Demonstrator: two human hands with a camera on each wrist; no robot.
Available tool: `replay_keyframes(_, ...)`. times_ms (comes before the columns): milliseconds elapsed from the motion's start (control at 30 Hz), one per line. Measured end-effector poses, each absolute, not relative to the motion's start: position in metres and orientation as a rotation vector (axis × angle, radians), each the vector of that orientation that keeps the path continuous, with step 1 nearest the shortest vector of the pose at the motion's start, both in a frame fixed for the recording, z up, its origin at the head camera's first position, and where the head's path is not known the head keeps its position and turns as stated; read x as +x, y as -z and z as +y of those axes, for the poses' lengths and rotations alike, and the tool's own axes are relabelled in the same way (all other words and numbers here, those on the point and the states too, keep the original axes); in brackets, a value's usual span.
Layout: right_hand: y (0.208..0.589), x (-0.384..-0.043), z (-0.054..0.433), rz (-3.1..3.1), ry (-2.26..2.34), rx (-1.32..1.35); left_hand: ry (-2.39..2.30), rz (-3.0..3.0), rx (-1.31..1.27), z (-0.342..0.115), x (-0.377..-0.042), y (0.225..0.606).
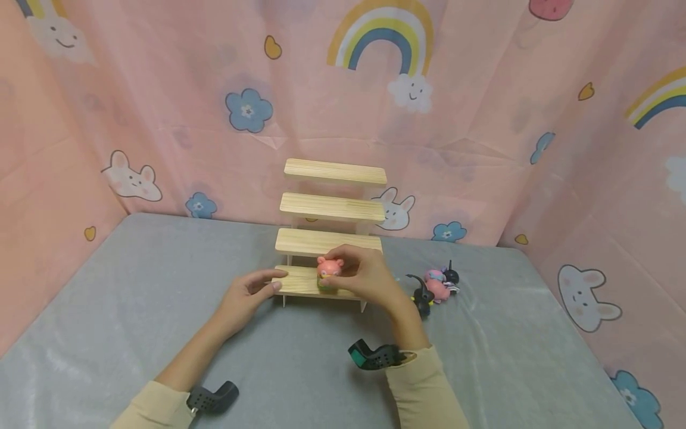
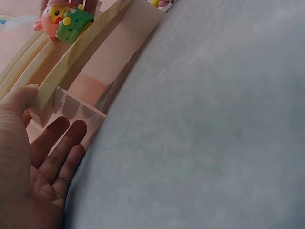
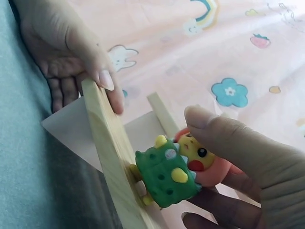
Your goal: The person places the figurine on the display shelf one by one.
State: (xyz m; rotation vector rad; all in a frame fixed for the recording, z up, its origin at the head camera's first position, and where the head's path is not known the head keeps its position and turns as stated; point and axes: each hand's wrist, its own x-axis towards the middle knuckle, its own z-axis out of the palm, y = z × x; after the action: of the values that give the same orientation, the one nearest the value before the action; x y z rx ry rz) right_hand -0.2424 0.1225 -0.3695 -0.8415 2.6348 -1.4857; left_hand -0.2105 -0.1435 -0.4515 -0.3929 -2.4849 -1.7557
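A four-step display shelf with pale wooden boards stands in the middle of the table. My left hand grips the left end of its lowest board, thumb and index finger at the edges, the other fingers loosely bent below. Above that same board my right hand pinches a small toy figurine. It has a pink hood with round ears, a yellow face with red cheeks and a green spotted body. The figurine is upright, its yellow feet right at the board's surface in the right wrist view.
Right of the shelf, several pink and black figurines lie in a cluster on the grey cloth-covered table. A pink patterned curtain hangs behind the shelf and along both sides. The upper three boards hold nothing.
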Motion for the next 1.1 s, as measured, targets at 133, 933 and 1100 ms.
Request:
replay_keyframes(133,0.367,-0.242,0.126,2.626,1.472,-0.826,1.751,-2.488,-0.395,-0.143,-0.212,0.453)
replay_keyframes(933,0.367,-0.24,0.115,2.545,1.601,-0.871,1.78,-2.479,-0.407,-0.143,-0.211,0.451)
replay_keyframes(1100,0.367,-0.237,0.106,2.566,1.583,-0.852,1.779,-2.48,-0.412,-0.144,-0.211,0.451)
